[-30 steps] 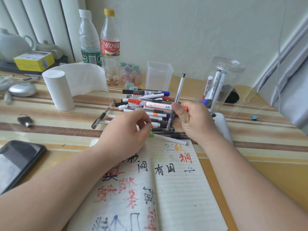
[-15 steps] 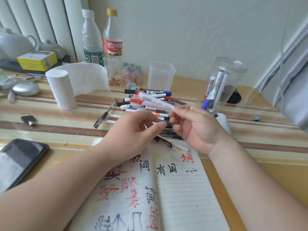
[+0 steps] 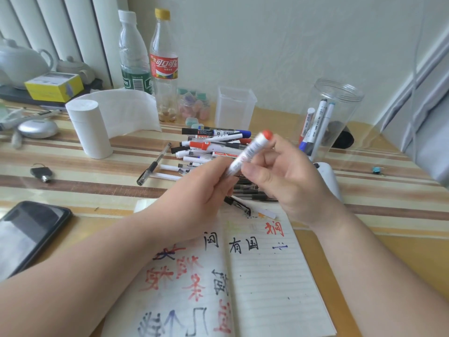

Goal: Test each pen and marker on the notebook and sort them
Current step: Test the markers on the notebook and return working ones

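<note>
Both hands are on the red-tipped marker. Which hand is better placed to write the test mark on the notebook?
Probably right. The right hand grips the marker mid-barrel, above the free lined page of the notebook; the left hand only holds its lower end.

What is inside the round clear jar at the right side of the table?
Three markers lean inside the jar. Whether anything small lies at its bottom cannot be told.

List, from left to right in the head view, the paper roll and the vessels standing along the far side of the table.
Teapot → paper roll → water bottle → cola bottle → square tub → round jar.
</note>
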Tool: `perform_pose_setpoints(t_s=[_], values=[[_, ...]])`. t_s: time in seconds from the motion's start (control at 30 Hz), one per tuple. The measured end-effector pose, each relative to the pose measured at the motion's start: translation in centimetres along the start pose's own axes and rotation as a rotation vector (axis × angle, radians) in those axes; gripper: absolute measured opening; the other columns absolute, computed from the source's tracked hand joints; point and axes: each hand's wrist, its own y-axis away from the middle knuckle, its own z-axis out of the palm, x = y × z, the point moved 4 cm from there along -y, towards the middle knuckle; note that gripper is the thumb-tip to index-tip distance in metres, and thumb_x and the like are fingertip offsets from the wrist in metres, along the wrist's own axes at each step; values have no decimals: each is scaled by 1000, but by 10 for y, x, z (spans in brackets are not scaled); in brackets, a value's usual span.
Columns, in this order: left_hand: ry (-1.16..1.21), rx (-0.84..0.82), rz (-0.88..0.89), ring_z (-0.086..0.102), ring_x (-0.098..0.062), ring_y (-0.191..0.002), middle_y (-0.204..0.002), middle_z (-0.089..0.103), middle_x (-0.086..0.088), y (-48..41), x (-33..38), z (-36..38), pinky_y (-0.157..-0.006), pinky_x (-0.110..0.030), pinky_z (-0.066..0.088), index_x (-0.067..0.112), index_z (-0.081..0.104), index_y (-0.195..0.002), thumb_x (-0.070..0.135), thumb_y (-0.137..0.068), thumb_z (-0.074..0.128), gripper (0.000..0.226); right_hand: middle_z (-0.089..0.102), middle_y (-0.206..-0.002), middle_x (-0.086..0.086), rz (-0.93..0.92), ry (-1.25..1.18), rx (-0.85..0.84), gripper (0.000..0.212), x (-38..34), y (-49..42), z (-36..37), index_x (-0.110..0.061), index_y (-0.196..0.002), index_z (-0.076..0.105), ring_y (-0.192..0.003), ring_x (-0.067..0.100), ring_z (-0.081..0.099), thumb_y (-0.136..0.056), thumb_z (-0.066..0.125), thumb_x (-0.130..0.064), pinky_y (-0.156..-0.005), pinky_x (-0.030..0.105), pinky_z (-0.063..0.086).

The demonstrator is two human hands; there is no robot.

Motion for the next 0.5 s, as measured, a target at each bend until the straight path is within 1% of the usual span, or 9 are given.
perform_pose_setpoints(t_s=[0.07, 0.1, 0.17, 0.2, 0.23, 0.3, 0.33, 0.4, 0.5], values=[[5, -63, 32, 54, -7, -79, -82, 56, 17, 0, 2, 3, -68, -20, 39, 20, 54, -105, 30, -106, 39, 18, 59, -63, -10, -64, 50, 8, 12, -1, 0, 7, -8, -103, 62, -55, 1, 51, -92, 65, -12, -58, 12, 39], [36, -88, 34, 55, -9, -83, -86, 59, 14, 0, 2, 3, -73, -23, 42, 18, 55, -110, 31, -107, 38, 21, 58, -61, -11, -74, 61, 17, 6, 0, 0, 9, -8, -100, 63, -53, 1, 51, -94, 63, -10, -57, 11, 39], [89, -125, 33, 58, -18, -91, -93, 61, 8, -1, 2, 2, -82, -31, 47, 16, 56, -114, 34, -108, 37, 27, 59, -59, -6, -54, 68, 43, 5, 1, 0, 11, -4, -95, 65, -50, 3, 52, -97, 62, -8, -54, 11, 41], [100, -133, 32, 58, -18, -90, -91, 61, 9, -2, 3, 2, -82, -31, 48, 16, 57, -112, 34, -109, 37, 27, 59, -58, -1, -46, 67, 53, 7, 0, 1, 11, -3, -93, 65, -49, 3, 53, -97, 62, -8, -54, 12, 42], [108, -131, 36, 57, -14, -84, -85, 60, 12, -2, 4, 1, -78, -26, 47, 16, 58, -108, 33, -108, 39, 26, 59, -57, 1, -45, 62, 63, 8, -1, 2, 12, -4, -91, 64, -48, 4, 53, -98, 62, -9, -54, 12, 42], [139, -111, 34, 51, -5, -67, -71, 53, 20, -4, 7, -1, -65, -12, 38, 14, 59, -102, 27, -106, 43, 21, 58, -55, -1, -49, 62, 84, 10, -1, 2, 13, -6, -90, 63, -47, 4, 52, -97, 62, -13, -53, 12, 42], [164, -107, 25, 49, -1, -61, -65, 51, 22, -4, 9, -2, -61, -9, 36, 12, 59, -101, 24, -106, 45, 19, 57, -54, -1, -50, 62, 93, 11, -1, 2, 14, -7, -90, 63, -47, 3, 52, -97, 62, -15, -53, 12, 42], [215, -107, 8, 47, 3, -54, -58, 48, 25, -5, 12, -2, -55, -6, 33, 11, 60, -100, 22, -104, 46, 19, 56, -53, -2, -45, 51, 102, 11, -2, 2, 15, -10, -89, 63, -47, 4, 51, -96, 62, -18, -52, 12, 41], [247, -112, 33, 48, 5, -51, -56, 50, 28, -6, 18, -3, -53, -3, 33, 20, 59, -97, 21, -103, 45, 15, 55, -53, -1, -33, 67, 109, 14, -6, 3, 15, -10, -87, 64, -46, 5, 50, -96, 62, -21, -51, 13, 40]])
